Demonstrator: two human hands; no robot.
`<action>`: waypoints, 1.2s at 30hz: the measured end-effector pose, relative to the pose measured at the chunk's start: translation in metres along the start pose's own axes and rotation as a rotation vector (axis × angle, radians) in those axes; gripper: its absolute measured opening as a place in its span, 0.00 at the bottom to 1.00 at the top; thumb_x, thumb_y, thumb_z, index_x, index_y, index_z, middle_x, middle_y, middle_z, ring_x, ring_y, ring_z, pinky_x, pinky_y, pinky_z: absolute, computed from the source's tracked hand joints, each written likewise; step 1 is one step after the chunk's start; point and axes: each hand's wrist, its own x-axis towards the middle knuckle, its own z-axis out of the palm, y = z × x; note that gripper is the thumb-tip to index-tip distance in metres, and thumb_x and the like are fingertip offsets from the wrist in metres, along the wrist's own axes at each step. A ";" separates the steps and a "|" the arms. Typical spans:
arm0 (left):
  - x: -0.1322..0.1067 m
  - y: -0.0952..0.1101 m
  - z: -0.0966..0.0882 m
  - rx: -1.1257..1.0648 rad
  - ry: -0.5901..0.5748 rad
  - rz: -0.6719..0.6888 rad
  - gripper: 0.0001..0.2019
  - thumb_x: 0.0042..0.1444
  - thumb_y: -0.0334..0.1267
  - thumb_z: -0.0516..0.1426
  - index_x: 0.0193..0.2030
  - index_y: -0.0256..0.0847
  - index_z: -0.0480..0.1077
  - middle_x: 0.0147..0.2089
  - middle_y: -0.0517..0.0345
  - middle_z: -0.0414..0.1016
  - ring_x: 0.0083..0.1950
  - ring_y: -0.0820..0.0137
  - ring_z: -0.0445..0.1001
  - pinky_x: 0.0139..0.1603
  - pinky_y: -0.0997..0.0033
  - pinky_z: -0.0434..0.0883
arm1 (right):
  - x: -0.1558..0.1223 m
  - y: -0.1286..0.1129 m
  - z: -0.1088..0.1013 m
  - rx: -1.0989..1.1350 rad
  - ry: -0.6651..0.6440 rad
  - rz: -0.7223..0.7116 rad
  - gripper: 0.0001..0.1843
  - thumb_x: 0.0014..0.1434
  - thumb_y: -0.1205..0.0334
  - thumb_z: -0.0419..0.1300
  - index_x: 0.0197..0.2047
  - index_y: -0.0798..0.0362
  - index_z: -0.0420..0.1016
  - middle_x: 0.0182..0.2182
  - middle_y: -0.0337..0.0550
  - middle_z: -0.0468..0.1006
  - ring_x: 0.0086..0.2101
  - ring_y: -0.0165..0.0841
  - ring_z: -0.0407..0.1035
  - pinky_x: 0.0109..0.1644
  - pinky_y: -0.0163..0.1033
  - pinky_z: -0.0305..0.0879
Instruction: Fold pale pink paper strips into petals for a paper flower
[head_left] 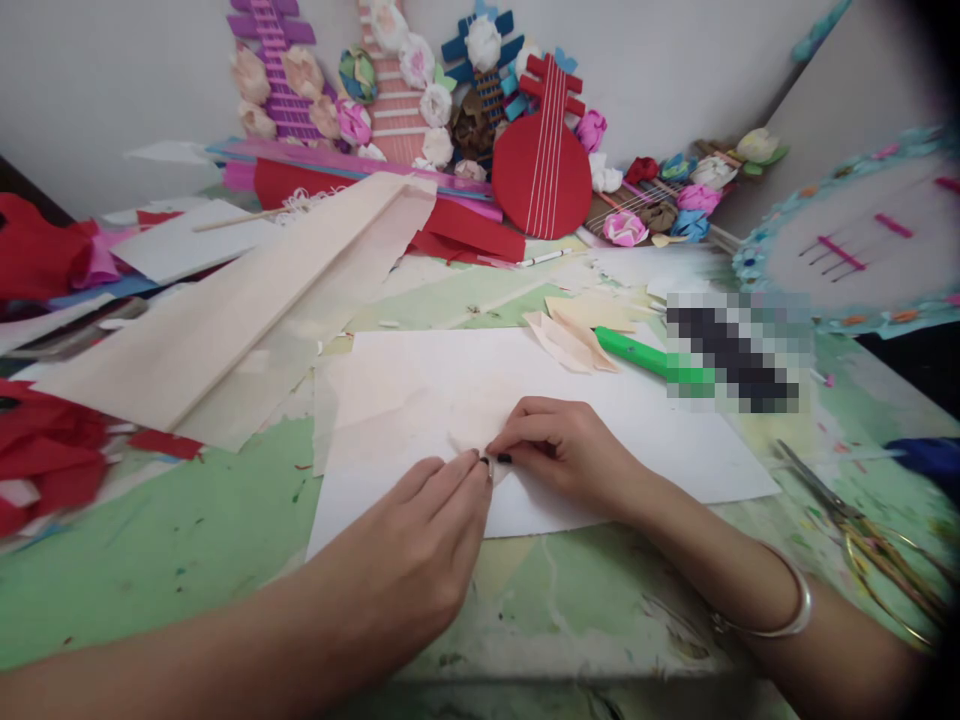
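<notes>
Over a white sheet of paper (420, 375), my left hand (431, 530) and my right hand (574, 455) meet at the fingertips. Both pinch a small piece of cream crepe paper (472, 438), mostly hidden behind the fingers. A paler cream sheet (375, 400) lies flat on the white paper to the left. Beyond my right hand sit folded peach paper pieces (566, 340). Touching them is the green handle of a tool (637, 352), its far end blurred out.
Gold-handled scissors (855, 520) lie at right. A long folded cream paper strip (225, 300) and red paper scraps (52, 440) cover the left. Decorated paper instruments, one a red lute (544, 170), lean on the back wall. A blue-trimmed round piece (862, 240) stands at right.
</notes>
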 end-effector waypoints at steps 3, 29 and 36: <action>-0.005 0.011 0.002 0.011 0.015 -0.061 0.21 0.59 0.22 0.39 0.50 0.22 0.69 0.51 0.33 0.73 0.54 0.50 0.71 0.50 0.54 0.65 | 0.001 0.000 0.000 0.009 -0.001 0.003 0.12 0.56 0.75 0.57 0.37 0.53 0.79 0.32 0.40 0.76 0.31 0.26 0.70 0.34 0.30 0.63; 0.003 0.044 0.025 -0.166 0.063 -0.483 0.29 0.64 0.53 0.43 0.59 0.27 0.61 0.56 0.34 0.65 0.57 0.49 0.63 0.55 0.49 0.62 | 0.002 -0.001 0.000 0.065 -0.009 0.193 0.11 0.55 0.71 0.59 0.42 0.53 0.70 0.25 0.32 0.70 0.24 0.24 0.61 0.31 0.31 0.58; 0.003 0.043 0.023 -0.187 0.070 -0.487 0.27 0.65 0.52 0.44 0.56 0.30 0.64 0.56 0.36 0.66 0.58 0.51 0.63 0.54 0.48 0.65 | 0.002 -0.001 0.000 0.014 0.019 0.198 0.11 0.54 0.70 0.61 0.41 0.52 0.70 0.25 0.33 0.71 0.25 0.25 0.62 0.32 0.32 0.58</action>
